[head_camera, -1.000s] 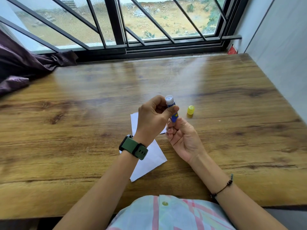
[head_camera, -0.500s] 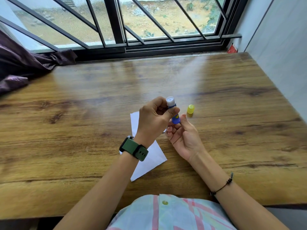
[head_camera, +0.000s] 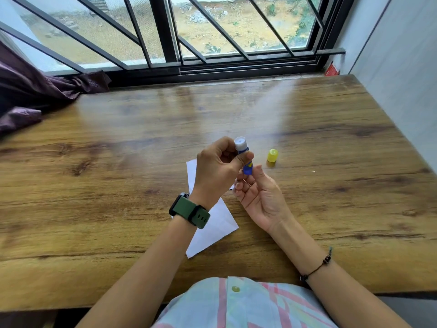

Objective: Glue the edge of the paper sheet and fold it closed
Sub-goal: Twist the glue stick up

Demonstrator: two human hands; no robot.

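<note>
My left hand (head_camera: 216, 170) grips an uncapped blue glue stick (head_camera: 243, 155) upright above the table, its white glue tip pointing up. My right hand (head_camera: 259, 194) is palm up just below it, fingers loosely curled, thumb and fingertips close to the stick's blue base; whether they touch it is unclear. The white paper sheet (head_camera: 214, 227) lies flat on the wooden table (head_camera: 118, 185) under my left wrist, partly hidden by that arm. The yellow cap (head_camera: 272, 155) stands on the table to the right of the stick.
A dark purple cloth (head_camera: 35, 95) is bunched at the table's back left. A barred window (head_camera: 189, 43) runs along the far edge and a grey wall (head_camera: 402, 67) borders the right side. A small red item (head_camera: 331, 69) sits in the back right corner.
My right hand's fingers have opened and dropped slightly away from the glue stick's base. The left hand keeps hold of the stick in nearly the same spot.
</note>
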